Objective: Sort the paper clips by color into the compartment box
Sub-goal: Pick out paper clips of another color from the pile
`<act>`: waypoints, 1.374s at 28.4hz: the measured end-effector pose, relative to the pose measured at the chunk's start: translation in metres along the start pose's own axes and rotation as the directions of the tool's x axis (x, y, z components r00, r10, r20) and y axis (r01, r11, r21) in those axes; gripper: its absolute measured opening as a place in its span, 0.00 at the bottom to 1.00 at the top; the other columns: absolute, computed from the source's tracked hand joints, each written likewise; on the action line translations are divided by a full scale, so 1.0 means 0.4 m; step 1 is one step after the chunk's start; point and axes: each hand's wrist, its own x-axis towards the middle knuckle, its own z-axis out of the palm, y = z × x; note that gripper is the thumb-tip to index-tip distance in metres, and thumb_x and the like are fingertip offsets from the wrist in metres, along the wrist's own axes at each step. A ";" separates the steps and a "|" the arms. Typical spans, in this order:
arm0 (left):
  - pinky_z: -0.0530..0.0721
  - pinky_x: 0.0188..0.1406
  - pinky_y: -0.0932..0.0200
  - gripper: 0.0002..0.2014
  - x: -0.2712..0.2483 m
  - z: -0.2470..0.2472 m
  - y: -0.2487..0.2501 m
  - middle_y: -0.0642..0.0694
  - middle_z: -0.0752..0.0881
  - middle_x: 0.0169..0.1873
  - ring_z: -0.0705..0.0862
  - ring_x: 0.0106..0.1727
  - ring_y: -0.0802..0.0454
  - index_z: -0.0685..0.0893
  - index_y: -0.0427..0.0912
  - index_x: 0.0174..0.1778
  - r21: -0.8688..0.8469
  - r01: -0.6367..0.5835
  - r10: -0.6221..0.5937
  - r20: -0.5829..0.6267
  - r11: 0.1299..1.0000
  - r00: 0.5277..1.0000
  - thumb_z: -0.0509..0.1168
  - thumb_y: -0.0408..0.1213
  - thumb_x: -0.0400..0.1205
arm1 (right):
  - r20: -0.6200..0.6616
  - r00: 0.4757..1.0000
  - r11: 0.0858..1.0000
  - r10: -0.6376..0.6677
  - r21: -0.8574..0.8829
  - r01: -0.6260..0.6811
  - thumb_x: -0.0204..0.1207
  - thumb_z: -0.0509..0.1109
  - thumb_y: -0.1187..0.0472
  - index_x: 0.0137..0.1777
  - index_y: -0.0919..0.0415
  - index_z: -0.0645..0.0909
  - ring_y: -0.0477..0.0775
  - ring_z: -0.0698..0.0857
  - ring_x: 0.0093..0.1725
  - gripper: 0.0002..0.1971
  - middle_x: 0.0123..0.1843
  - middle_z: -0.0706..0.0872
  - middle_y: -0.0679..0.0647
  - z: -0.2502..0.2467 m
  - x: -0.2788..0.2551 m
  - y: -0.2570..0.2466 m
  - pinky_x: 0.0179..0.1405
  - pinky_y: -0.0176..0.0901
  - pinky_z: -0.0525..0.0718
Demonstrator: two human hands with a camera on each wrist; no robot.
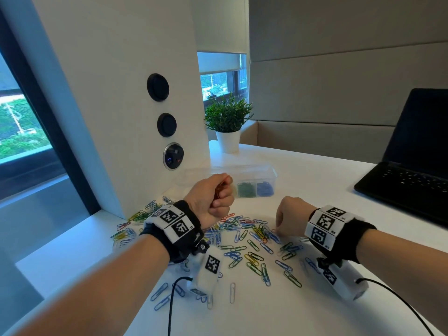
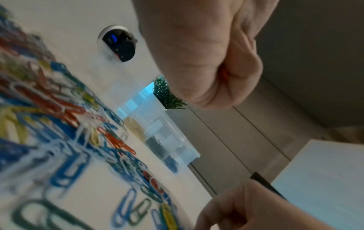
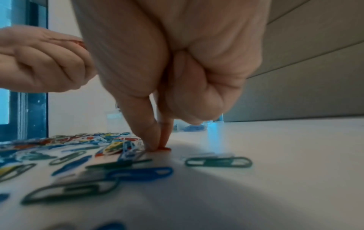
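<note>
Clips [image 1: 253, 241] litter the table [image 1: 339, 190]; my left hand [image 1: 214, 198] fists gathered red ones, my right hand [image 1: 289, 220] pinches another, saving trips to the box [image 1: 244, 181] behind.

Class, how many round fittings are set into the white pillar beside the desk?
3, in one column on the white pillar: the top black disc, the second black disc below it, and the silver-rimmed socket lowest. None looks hidden in the head view.
</note>
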 end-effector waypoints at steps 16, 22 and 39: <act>0.57 0.06 0.72 0.13 0.024 -0.014 0.022 0.46 0.75 0.24 0.62 0.13 0.60 0.70 0.42 0.31 -0.028 0.052 -0.054 -0.062 0.998 0.997 0.58 0.35 0.83 | 0.418 0.908 0.647 0.030 0.684 -0.336 0.68 0.58 0.67 0.28 0.55 0.62 0.47 0.58 0.21 0.11 0.24 0.64 0.50 -0.054 -0.035 0.003 0.20 0.31 0.57; 0.57 0.07 0.70 0.05 0.037 -0.015 0.028 0.47 0.73 0.23 0.61 0.16 0.59 0.79 0.36 0.47 0.248 0.142 -0.109 -0.145 0.958 0.983 0.58 0.30 0.84 | 0.428 0.881 0.049 -0.202 0.903 -0.428 0.57 0.50 0.67 0.31 0.54 0.60 0.46 0.54 0.23 0.07 0.30 0.57 0.50 -0.066 -0.023 0.026 0.16 0.26 0.54; 0.75 0.53 0.64 0.20 0.042 0.074 -0.036 0.53 0.85 0.62 0.80 0.50 0.56 0.80 0.61 0.72 0.925 -0.206 -0.306 0.106 -0.318 0.946 0.57 0.36 0.87 | 0.295 0.955 0.657 0.018 0.717 -0.233 0.85 0.63 0.60 0.52 0.62 0.86 0.47 0.63 0.21 0.10 0.24 0.69 0.50 -0.057 -0.037 0.055 0.16 0.35 0.62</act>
